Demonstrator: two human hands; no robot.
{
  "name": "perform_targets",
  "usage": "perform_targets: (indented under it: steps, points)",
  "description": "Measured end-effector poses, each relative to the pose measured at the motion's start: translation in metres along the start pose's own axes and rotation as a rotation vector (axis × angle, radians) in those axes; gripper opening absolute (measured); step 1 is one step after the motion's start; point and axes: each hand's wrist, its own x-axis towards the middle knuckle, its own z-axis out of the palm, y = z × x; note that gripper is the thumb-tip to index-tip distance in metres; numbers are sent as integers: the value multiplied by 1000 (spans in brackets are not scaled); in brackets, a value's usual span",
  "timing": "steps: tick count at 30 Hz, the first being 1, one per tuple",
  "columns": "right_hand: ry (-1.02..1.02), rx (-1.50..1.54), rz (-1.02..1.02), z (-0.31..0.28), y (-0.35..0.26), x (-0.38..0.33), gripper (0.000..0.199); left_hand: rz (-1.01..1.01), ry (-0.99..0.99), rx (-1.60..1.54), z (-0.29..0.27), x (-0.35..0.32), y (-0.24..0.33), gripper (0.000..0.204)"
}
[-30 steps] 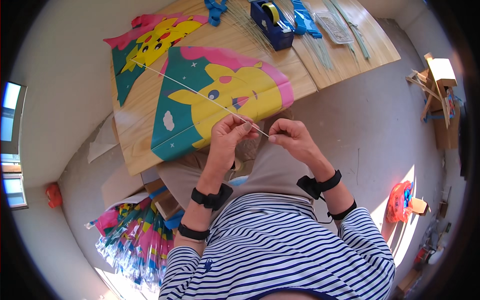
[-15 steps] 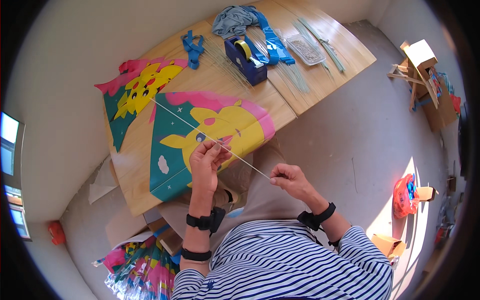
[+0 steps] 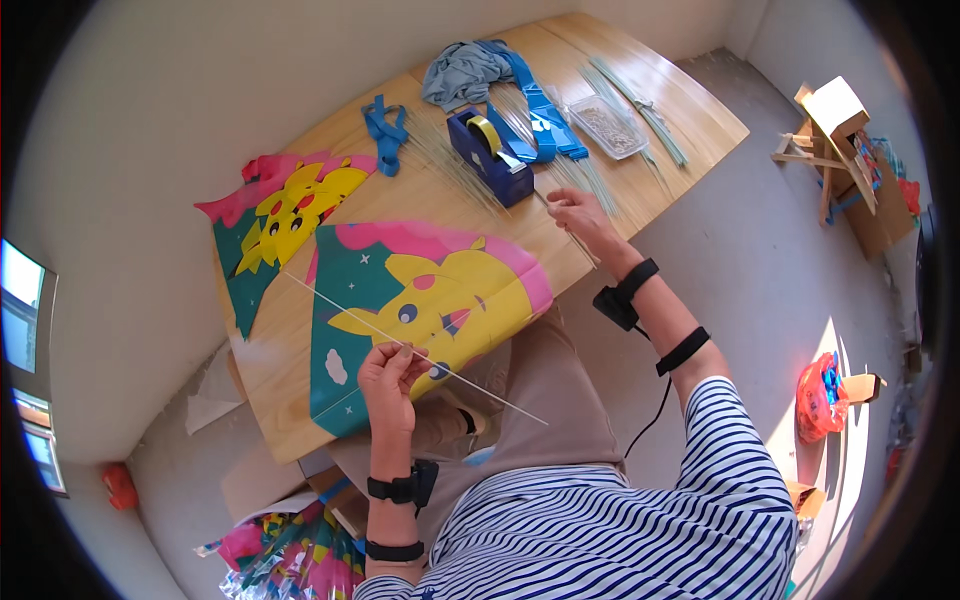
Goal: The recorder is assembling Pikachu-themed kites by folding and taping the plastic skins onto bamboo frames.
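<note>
Your left hand [image 3: 388, 375] was pinched around a thin pale rod [image 3: 415, 350], which ran slantwise across the nearer kite [image 3: 420, 310], a sheet printed with a yellow cartoon creature on teal with a pink top edge. That kite lay flat on the light wooden table [image 3: 300, 370], its lower edge hanging toward your lap. The rod's upper end pointed toward the second kite [image 3: 280, 225], of the same print, which lay further left on the table; so two kites in all.

Your right hand [image 3: 580, 215] was stretched out over the table edge, its fingers curled at a loose spread of thin pale sticks [image 3: 580, 175]; whether it was gripping one you could not tell from this view. Just beside it stood one dark blue tape dispenser [image 3: 490, 155] carrying a yellow roll. Behind it lay a grey crumpled cloth [image 3: 460, 75] touching a blue strip [image 3: 535, 105], and one clear shallow plastic tray [image 3: 605, 125] holding small pale bits. A separate knot of blue ribbon [image 3: 385, 130] lay between the second kite and the dispenser.

On the floor by your left side sat a shiny pack of folded bright kites [image 3: 290, 555]. Well apart to your right lay one red bag [image 3: 815, 395].
</note>
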Motion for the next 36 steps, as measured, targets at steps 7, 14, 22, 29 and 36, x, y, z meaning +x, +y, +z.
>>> perform_targets:
  steps: [7,14,22,29,36]
  points:
    - [67,-48,173,32,-50,98,29,-12,53,42,-12,-16,5,5]
    - [41,-114,176,42,-53,116,15,-12,53,54,-12,-17,1,3]
    - [46,62,171,35,-49,110,17,-29,24,53,2,-18,2,4]
    - [-55,256,63,-7,-54,32,16,-41,-67,57,33,-12,-4,4]
    - [-12,231,130,-109,-73,-267,9,-183,-272,39,107,-1,-40,5]
